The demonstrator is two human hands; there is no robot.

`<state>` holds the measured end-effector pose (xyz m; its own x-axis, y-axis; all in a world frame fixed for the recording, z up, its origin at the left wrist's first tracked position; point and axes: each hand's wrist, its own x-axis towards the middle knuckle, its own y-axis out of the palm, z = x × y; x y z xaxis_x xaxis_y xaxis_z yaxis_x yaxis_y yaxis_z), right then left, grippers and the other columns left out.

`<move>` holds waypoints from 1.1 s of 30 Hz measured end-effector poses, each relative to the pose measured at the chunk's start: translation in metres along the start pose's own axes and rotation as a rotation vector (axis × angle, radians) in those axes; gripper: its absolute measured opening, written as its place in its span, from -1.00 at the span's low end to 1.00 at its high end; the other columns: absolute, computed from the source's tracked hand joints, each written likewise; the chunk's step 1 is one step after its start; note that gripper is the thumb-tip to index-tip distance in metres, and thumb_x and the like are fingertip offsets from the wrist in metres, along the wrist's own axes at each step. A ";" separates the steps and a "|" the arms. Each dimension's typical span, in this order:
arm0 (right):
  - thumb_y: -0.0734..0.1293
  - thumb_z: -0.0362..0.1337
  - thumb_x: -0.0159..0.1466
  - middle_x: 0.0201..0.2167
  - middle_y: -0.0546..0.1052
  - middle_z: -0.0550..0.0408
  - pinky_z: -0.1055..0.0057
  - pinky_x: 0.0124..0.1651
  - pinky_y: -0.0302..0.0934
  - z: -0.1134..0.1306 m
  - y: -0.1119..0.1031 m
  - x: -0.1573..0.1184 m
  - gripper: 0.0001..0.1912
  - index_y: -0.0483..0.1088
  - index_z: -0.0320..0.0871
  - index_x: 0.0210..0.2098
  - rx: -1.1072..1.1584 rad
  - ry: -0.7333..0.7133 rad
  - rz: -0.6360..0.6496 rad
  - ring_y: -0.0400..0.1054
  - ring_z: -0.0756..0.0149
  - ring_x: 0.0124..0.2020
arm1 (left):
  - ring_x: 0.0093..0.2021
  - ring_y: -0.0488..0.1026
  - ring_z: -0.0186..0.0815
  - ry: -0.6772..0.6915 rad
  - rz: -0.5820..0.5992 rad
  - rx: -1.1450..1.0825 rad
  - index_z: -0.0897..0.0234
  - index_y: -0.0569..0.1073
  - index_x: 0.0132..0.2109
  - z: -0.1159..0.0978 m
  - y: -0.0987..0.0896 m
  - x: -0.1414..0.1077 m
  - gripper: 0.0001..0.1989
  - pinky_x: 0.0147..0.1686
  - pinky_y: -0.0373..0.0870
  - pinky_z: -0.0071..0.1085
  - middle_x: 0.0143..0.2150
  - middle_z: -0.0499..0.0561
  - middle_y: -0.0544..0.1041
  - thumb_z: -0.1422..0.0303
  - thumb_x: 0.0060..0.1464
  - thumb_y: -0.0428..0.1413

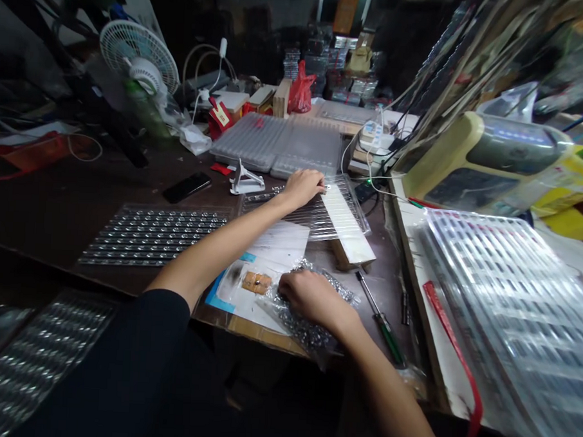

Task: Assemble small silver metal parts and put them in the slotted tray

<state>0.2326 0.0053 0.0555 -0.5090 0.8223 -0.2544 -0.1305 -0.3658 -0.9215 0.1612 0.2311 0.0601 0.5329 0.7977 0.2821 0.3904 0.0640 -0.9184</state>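
My left hand (302,188) rests at the far edge of a transparent ribbed plastic tray (315,216), its fingertips near a small bright piece I cannot make out. A long white strip (350,223) lies across that tray on a wooden block. My right hand (314,297) is closed over a transparent bag of small metal parts (306,325) at the table's near edge. Beside this bag lies a green-handled screwdriver (387,332). Under my left forearm is a white paper sheet (275,247) with a small brown patch (256,282).
A blister tray of small metal parts (155,237) lies left of my arm. Stacked plastic cases (275,144) stand behind my left hand. A large transparent tray (504,311) fills the right. A phone (186,187), power strip (372,137) and desk fan (139,57) are farther back.
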 end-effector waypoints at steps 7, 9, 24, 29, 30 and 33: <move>0.23 -0.31 0.40 -0.22 0.66 -0.12 0.41 -0.32 0.18 0.001 -0.002 0.001 -0.77 0.55 -0.13 -0.19 -0.011 0.000 0.019 0.57 0.10 -0.21 | -0.04 0.56 -0.09 0.020 0.080 -0.035 0.23 0.64 -0.13 0.011 -0.002 -0.005 -0.84 -0.04 0.42 -0.26 -0.11 0.09 0.66 0.38 0.10 0.28; 0.23 -0.30 0.40 -0.23 0.66 -0.13 0.41 -0.32 0.18 0.002 -0.002 0.001 -0.76 0.55 -0.13 -0.19 -0.014 0.001 0.014 0.57 0.10 -0.21 | -0.05 0.57 -0.11 0.022 0.094 -0.050 0.23 0.64 -0.12 0.013 -0.001 -0.005 -0.82 -0.05 0.43 -0.28 -0.11 0.09 0.66 0.44 0.09 0.27; 0.22 -0.34 0.42 -0.13 0.61 -0.08 0.40 -0.13 0.21 -0.009 -0.001 0.005 -0.76 0.54 -0.18 -0.12 0.202 -0.006 -0.129 0.50 0.18 -0.16 | 0.01 0.52 -0.22 -0.055 0.074 -0.340 0.19 0.53 -0.02 0.017 -0.052 -0.243 -0.79 0.04 0.43 -0.32 -0.03 0.04 0.59 0.43 0.30 0.04; 0.22 -0.36 0.42 -0.15 0.60 -0.04 0.39 -0.15 0.24 -0.001 -0.001 0.007 -0.76 0.55 -0.16 -0.12 0.229 -0.045 -0.196 0.49 0.20 -0.17 | -0.04 0.53 -0.15 -0.139 -0.043 -0.261 0.24 0.55 -0.04 0.029 -0.028 -0.294 -0.84 0.02 0.44 -0.23 -0.06 0.08 0.62 0.38 0.27 0.13; 0.23 -0.35 0.41 -0.16 0.60 -0.04 0.39 -0.17 0.24 0.000 0.000 0.008 -0.76 0.55 -0.16 -0.12 0.219 -0.048 -0.191 0.49 0.20 -0.18 | -0.06 0.54 -0.17 -0.150 -0.085 -0.277 0.24 0.55 -0.06 0.028 -0.025 -0.295 -0.86 0.00 0.45 -0.25 -0.08 0.08 0.62 0.38 0.26 0.15; 0.24 -0.35 0.41 -0.20 0.61 -0.02 0.40 -0.20 0.25 0.000 0.005 0.010 -0.77 0.56 -0.15 -0.12 0.198 -0.056 -0.176 0.49 0.21 -0.21 | -0.15 0.58 -0.23 -0.187 -0.196 -0.396 0.25 0.57 -0.11 0.022 -0.022 -0.292 -0.87 -0.09 0.49 -0.35 -0.16 0.04 0.65 0.34 0.20 0.23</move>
<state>0.2268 0.0122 0.0483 -0.5093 0.8575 -0.0732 -0.3822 -0.3016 -0.8735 -0.0195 0.0103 -0.0080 0.2903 0.8901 0.3515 0.7456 0.0199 -0.6661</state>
